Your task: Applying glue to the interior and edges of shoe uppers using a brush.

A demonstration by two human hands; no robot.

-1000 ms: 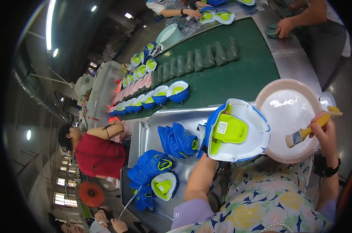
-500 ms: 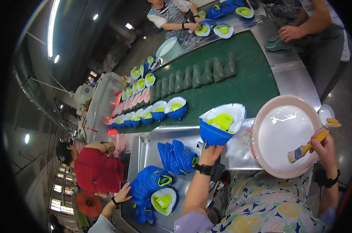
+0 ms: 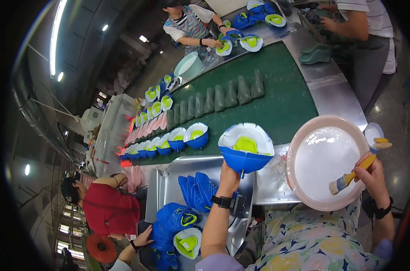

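Observation:
My left hand (image 3: 229, 179) is closed on a blue shoe upper (image 3: 246, 147), held up over the edge of the green belt. The upper's white-lined bottom faces up, and a neon-yellow piece shows inside it. In my right hand (image 3: 371, 173) is a paintbrush (image 3: 348, 177) with a yellow handle and pale bristles, pointing down and left. The brush hovers over a pink basin (image 3: 291, 149) of white liquid. Whether the bristles touch the liquid, I cannot tell. More blue uppers (image 3: 198, 192) lie in a metal tray (image 3: 166, 189) left of my left hand.
Green conveyor belt (image 3: 281, 77) carries dark shoe lasts (image 3: 220, 97), pink ones (image 3: 144, 128) and rows of blue uppers (image 3: 196, 135). A small white cup (image 3: 373, 131) with another brush stands beyond the basin. Co-workers stand across the belt and at left; one's hand (image 3: 144, 235) touches uppers in the tray.
My left hand has shifted left and slightly down with the upper, which is turned more level. The brush has dropped slightly left, partly with the view's shift.

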